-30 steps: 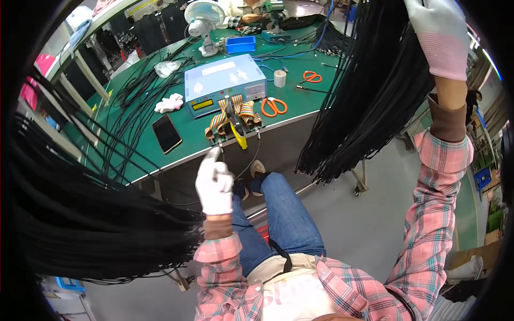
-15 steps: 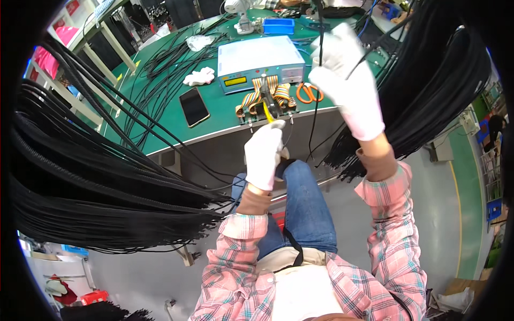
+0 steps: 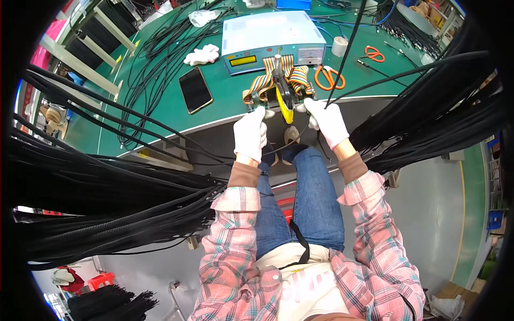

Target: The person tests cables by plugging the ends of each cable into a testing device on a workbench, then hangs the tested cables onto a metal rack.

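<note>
My left hand (image 3: 250, 132), in a white glove, is closed in a pinch at the left end of a test fixture (image 3: 259, 101) on the table's front edge. At its right end my gloved right hand (image 3: 326, 123) is closed too. A thin black cable (image 3: 292, 143) sags between the hands; its ends are hidden by the fingers. Between the hands a clamp lever (image 3: 287, 106) with a yellow and black handle stands tilted toward me. Striped ribbon cables (image 3: 262, 84) run from the fixture to a light blue tester box (image 3: 276, 37) with a small yellow display.
Thick bundles of black cables hang at left (image 3: 118, 187) and right (image 3: 428, 117). On the green table (image 3: 160, 101) lie a phone (image 3: 195, 91), a white glove (image 3: 202, 54), orange-handled scissors (image 3: 329, 78), another orange-handled tool (image 3: 373, 54), a white roll (image 3: 339, 46) and loose cables.
My right hand has come down and left from above the table's right side to the fixture. My left hand has left the yellow handle and moved to the fixture's left end.
</note>
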`<action>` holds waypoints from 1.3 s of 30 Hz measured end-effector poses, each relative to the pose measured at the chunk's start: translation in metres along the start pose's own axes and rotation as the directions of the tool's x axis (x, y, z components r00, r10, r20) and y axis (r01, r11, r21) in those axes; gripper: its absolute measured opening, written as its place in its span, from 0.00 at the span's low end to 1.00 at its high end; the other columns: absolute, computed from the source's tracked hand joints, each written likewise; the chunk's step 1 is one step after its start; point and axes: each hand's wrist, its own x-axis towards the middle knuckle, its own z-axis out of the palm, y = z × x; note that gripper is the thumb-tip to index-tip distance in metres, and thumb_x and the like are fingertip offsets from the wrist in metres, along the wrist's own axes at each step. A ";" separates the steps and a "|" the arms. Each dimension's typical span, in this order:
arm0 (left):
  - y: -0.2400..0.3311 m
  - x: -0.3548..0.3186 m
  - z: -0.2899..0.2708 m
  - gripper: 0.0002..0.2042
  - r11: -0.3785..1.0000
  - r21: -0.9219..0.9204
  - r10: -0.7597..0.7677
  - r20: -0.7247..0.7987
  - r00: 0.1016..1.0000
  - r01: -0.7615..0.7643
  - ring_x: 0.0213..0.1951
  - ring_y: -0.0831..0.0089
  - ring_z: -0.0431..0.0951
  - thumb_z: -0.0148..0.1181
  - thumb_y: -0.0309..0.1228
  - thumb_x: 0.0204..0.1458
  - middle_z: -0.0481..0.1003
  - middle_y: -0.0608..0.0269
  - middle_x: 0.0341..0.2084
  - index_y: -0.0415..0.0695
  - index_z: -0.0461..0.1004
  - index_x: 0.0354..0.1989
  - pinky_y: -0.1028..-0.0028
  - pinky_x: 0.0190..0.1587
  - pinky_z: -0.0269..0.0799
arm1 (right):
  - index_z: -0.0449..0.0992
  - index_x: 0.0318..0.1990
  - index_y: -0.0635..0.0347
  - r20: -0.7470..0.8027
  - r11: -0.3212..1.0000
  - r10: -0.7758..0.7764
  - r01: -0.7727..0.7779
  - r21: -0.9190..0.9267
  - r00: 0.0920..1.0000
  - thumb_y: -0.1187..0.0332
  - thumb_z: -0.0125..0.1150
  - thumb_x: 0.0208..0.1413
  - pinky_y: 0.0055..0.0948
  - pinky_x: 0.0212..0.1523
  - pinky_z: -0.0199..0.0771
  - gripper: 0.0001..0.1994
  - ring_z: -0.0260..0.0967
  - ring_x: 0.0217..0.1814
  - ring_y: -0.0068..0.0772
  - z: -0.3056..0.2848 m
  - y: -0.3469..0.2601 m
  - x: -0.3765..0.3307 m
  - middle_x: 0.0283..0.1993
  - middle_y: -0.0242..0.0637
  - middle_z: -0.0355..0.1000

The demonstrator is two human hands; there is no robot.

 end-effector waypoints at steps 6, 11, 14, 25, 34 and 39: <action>-0.050 -0.013 -0.012 0.12 0.922 0.164 0.355 0.000 0.935 -0.350 0.11 0.75 0.63 0.58 0.35 0.55 0.73 0.65 0.20 0.37 0.77 0.36 0.79 0.17 0.56 | 0.81 0.34 0.66 -0.064 0.996 -0.035 0.040 0.074 0.997 0.67 0.53 0.60 0.17 0.20 0.51 0.12 0.51 0.18 0.16 0.015 0.009 -0.013 0.16 0.24 0.61; -0.103 -0.031 -0.021 0.13 0.902 0.237 0.360 0.046 0.932 -0.360 0.11 0.70 0.64 0.55 0.34 0.57 0.77 0.57 0.26 0.34 0.76 0.37 0.75 0.20 0.63 | 0.82 0.36 0.64 -0.085 0.991 -0.075 0.084 0.103 0.994 0.68 0.55 0.59 0.16 0.20 0.52 0.11 0.52 0.19 0.14 0.019 0.019 -0.033 0.21 0.26 0.69; -0.133 -0.033 -0.027 0.14 0.855 -0.070 -0.486 0.241 0.840 0.514 0.12 0.71 0.63 0.51 0.35 0.60 0.79 0.48 0.32 0.34 0.75 0.38 0.73 0.18 0.63 | 0.81 0.37 0.65 -0.055 0.990 -0.069 0.075 0.117 0.996 0.68 0.55 0.58 0.16 0.21 0.52 0.11 0.53 0.19 0.14 0.021 0.020 -0.045 0.23 0.27 0.70; -0.206 0.012 0.004 0.12 0.789 -0.336 -0.458 0.236 0.857 0.514 0.16 0.74 0.64 0.50 0.34 0.60 0.78 0.52 0.32 0.37 0.75 0.40 0.77 0.20 0.61 | 0.79 0.43 0.67 0.183 0.946 -0.312 0.323 -0.032 0.932 0.75 0.55 0.53 0.16 0.23 0.58 0.11 0.59 0.22 0.16 0.032 0.002 -0.131 0.27 0.32 0.73; -0.174 0.008 -0.008 0.11 0.926 -0.223 -0.295 0.080 0.952 0.306 0.19 0.75 0.68 0.51 0.30 0.58 0.77 0.56 0.28 0.36 0.76 0.41 0.80 0.23 0.62 | 0.79 0.43 0.64 0.494 0.983 -0.169 0.184 0.019 0.853 0.76 0.58 0.45 0.23 0.31 0.66 0.15 0.66 0.27 0.28 -0.002 -0.040 -0.192 0.29 0.35 0.74; -0.154 -0.016 0.006 0.10 0.969 -0.221 -0.108 0.013 0.994 0.108 0.22 0.76 0.70 0.52 0.29 0.58 0.76 0.59 0.26 0.36 0.76 0.41 0.81 0.25 0.63 | 0.77 0.48 0.60 0.704 0.435 -0.297 0.748 -0.501 0.645 0.73 0.61 0.43 0.35 0.53 0.68 0.20 0.71 0.47 0.43 -0.024 -0.043 -0.180 0.45 0.41 0.75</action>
